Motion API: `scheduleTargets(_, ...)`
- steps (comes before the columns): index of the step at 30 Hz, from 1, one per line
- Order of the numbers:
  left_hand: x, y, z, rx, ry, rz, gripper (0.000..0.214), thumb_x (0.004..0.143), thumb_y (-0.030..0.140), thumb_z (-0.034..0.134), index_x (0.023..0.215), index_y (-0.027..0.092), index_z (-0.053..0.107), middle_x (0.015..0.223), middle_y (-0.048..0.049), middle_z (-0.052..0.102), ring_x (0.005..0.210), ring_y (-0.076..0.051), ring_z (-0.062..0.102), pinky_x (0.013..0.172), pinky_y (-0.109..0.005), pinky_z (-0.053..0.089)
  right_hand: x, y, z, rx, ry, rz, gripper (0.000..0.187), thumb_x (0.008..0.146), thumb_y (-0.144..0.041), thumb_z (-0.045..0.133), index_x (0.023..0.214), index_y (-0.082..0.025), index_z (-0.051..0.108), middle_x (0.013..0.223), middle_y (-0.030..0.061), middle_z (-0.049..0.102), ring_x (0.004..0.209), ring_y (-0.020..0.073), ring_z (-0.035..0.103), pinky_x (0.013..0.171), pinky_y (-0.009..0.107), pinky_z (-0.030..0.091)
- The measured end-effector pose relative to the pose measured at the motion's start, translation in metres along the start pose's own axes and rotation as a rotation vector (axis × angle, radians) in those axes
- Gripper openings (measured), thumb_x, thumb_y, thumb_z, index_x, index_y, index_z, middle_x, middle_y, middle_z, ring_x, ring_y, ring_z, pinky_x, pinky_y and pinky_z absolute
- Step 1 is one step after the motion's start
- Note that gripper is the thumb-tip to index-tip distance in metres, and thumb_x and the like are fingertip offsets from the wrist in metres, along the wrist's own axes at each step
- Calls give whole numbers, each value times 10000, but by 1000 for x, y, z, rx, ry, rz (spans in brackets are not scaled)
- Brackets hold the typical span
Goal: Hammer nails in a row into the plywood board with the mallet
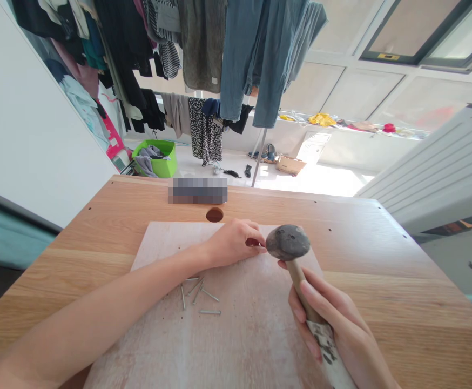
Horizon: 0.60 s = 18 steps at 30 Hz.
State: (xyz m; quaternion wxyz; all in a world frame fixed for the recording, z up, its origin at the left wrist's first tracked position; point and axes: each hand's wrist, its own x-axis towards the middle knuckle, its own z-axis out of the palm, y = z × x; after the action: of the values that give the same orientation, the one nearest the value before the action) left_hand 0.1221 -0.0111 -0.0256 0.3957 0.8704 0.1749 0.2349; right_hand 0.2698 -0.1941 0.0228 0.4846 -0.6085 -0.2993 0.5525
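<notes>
In my right hand (337,313) is a hammer (288,242) with a dark grey rounded head and a wooden handle, its lower part pale with dark marks. My fingers wrap the handle, and the head is raised toward my left hand. My left hand (231,241) rests on a pale wooden board (244,335), its thumb and fingers pinched together just left of the hammer head. Whatever is between those fingertips is hidden or too small to make out. Several loose nails (210,312) lie on the board beneath my left forearm.
The board lies on a wooden table (385,292) with a round hole (214,215) near its far edge. A blurred grey block (197,190) stands behind the hole. Beyond are hanging clothes (260,59) and a green basket (167,162); a white ridged panel (434,156) stands at right.
</notes>
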Motion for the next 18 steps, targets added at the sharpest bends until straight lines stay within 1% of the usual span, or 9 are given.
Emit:
scheduleTargets(8,0,0,0,-9,-5,8,150,889,122,668,887,169,810,845,-27,693,756,-121,629,687,-212,460,-1,-1,2,-4,-9,3,558,892,-594,664,1285,-199,636,654,-54,506,372,54,407,349,170,312)
scheduleTargets(11,0,-2,1,12,1,8,154,877,105,663,886,165,805,836,-23,692,748,-119,625,685,-218,461,-1,-1,2,4,-17,5,548,896,-593,655,1277,-199,641,656,-54,499,364,59,397,340,182,318)
scheduleTargets(15,0,-1,0,14,-2,2,135,885,139,671,891,165,803,845,-26,698,752,-121,623,689,-222,464,-1,0,1,25,-18,-3,542,904,-584,648,1292,-204,635,656,-53,500,366,60,391,337,183,317)
scheduleTargets(18,0,-1,0,7,0,4,147,882,119,664,889,160,806,823,-20,677,729,-111,604,662,-210,448,-1,0,1,10,-15,4,536,898,-583,658,1281,-207,646,652,-51,506,370,56,403,345,173,302)
